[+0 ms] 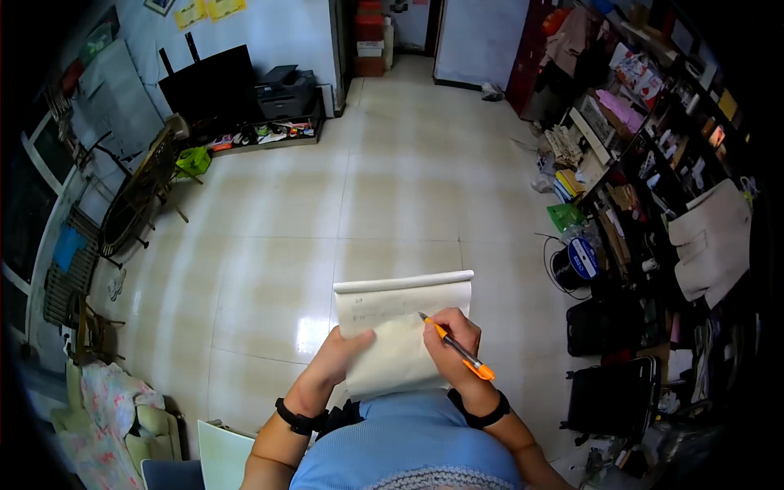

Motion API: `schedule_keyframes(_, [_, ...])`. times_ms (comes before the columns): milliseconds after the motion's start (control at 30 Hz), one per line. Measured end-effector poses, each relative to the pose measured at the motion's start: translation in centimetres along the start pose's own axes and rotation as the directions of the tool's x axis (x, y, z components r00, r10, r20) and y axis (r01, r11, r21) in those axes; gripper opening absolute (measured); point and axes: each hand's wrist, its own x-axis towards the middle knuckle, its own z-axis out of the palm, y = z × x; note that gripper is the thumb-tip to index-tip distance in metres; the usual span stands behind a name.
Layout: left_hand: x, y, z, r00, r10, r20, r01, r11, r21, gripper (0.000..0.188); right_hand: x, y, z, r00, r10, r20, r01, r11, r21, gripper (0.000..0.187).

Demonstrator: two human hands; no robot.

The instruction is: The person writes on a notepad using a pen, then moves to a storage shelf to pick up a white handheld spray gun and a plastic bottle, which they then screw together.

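Note:
A cream notepad with its top pages folded over at the far edge is held up in front of my body. My left hand grips its left side, the thumb lying on the page and the other fingers hidden behind. Faint handwriting runs along the upper part of the sheet. In my right hand is an orange and black pen, pinched between thumb and fingers. Its tip points up and left, at or just above the page near the writing; contact is hard to tell. Black bands circle both wrists.
Shelves packed with goods line the right, with a cable spool and black suitcases below. A television and a printer stand far left. A wicker chair and a covered sofa are at left.

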Motion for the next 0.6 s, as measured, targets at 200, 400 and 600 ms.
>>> schedule_keyframes(200, [-0.48,0.53,0.29,1.0,-0.013,0.012,0.013,1.0,0.004,0.036,0.01,-0.39,0.27,0.999,-0.035,-0.034,0.034,0.999,-0.028,0.009])
schedule_keyframes(400, [-0.15,-0.01,-0.21,0.999,-0.004,0.041,0.003,1.0,0.01,0.035,-0.19,0.3,0.43,0.997,-0.077,-0.008,0.076,0.994,-0.076,0.011])
schedule_keyframes(600, [-0.08,0.16,-0.34,0.998,-0.006,0.056,0.007,1.0,-0.006,0.034,0.11,0.26,0.58,0.994,-0.111,-0.006,0.11,0.988,-0.11,0.012])
